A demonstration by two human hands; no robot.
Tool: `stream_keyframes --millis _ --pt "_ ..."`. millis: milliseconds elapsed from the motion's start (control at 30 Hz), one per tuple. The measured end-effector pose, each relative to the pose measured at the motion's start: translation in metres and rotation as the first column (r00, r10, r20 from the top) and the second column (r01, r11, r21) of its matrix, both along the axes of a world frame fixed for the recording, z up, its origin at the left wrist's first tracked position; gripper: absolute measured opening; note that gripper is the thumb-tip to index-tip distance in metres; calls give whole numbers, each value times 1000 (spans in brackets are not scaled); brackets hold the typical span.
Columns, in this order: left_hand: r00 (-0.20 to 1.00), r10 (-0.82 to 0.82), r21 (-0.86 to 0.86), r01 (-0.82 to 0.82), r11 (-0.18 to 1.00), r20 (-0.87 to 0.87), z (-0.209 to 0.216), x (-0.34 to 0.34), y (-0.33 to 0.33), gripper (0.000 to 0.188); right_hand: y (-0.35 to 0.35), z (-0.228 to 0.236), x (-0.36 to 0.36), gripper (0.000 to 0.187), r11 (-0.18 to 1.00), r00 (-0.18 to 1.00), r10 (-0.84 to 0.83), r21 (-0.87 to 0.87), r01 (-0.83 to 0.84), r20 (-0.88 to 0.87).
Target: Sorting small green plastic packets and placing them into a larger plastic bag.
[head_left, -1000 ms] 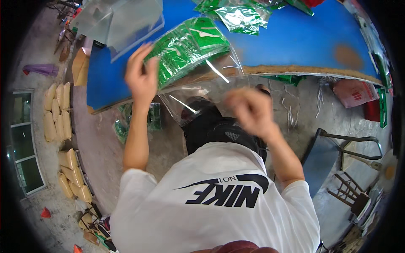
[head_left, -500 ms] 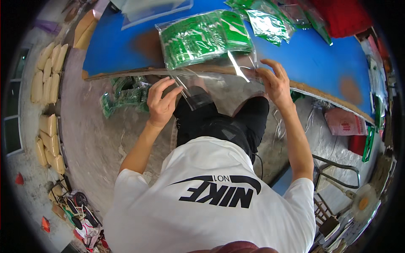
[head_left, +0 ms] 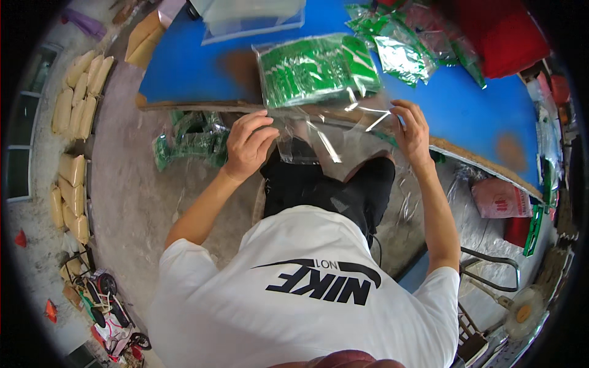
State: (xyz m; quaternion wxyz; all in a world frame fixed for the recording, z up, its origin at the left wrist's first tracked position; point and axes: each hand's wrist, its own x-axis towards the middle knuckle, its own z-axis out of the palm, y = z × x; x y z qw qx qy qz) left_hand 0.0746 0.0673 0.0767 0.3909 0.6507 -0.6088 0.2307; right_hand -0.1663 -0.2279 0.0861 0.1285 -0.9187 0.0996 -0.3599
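A clear plastic bag lies on the blue table with a stack of green packets inside it. Its unfilled end drapes over the near table edge, above my lap. At the left side of this loose flap is my left hand, fingers curled and the thumb close to them, pinching the film. Across from it, my right hand grips the flap's right corner between thumb and fingertips. Glare on the film partly hides its exact edges.
Loose green packets and a red item lie on the blue table. Clear plastic sheets sit at its far left. Beneath the table is a green bundle. Filled tan bags line the left wall; a fan stands at right.
The whole view has shifted, with the scene sitting slightly lower and further right. The loose flap between my hands has changed shape, and its bright reflections have moved. Both hands stay at its sides.
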Motion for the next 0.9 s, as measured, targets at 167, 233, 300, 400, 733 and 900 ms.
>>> stream_keyframes --millis 167,233,300,400,733,900 --pt "937 -24 -183 -43 982 -347 78 49 -50 6 -50 67 62 13 982 976 -32 187 -10 217" --pt "860 -48 -255 -97 962 -508 122 80 -70 8 -62 115 86 16 939 959 -88 344 -11 270" --pt "804 -119 -291 -69 954 -582 147 111 -82 14 -74 143 97 16 915 952 -79 399 -48 295" --pt "728 -288 -388 33 921 -622 162 123 -83 15 -76 155 98 16 915 929 -62 392 -94 366" --pt "484 -375 -305 220 927 -791 103 109 -66 22 -72 102 77 20 702 958 187 653 -284 217" --pt "512 -354 -263 243 934 -783 112 105 -81 24 -42 128 90 24 582 926 211 722 -376 312"
